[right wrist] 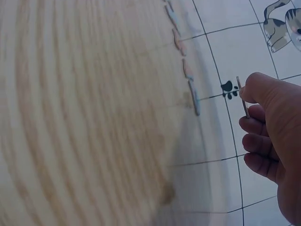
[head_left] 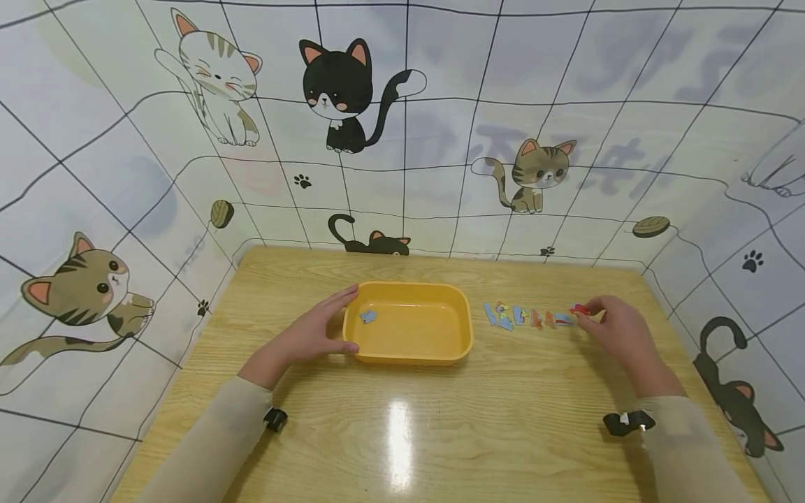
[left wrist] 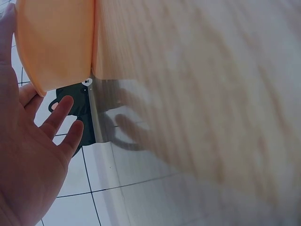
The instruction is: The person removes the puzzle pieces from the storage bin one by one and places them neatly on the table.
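Note:
At the left end of a yellow tray (head_left: 411, 362), my left hand (head_left: 314, 328) holds the rim, thumb at the near corner and fingers at the far one. In the left wrist view, fingers (left wrist: 61, 115) of that hand stand off the tray's side. One small blue jigsaw puzzle piece (head_left: 368, 317) lies inside the tray. My right hand (head_left: 619, 332) pinches a red puzzle piece (head_left: 579, 309) between thumb and fingers. Seen edge-on in the right wrist view, this thin piece (right wrist: 243, 101) is apart from the table pieces.
A row of several blue and orange puzzle pieces (head_left: 536, 318) lies between the tray and my right hand. Wood-grain table (head_left: 478, 426) extends toward me. A wall covering with cat drawings (head_left: 440, 140) rises behind the table and on both sides.

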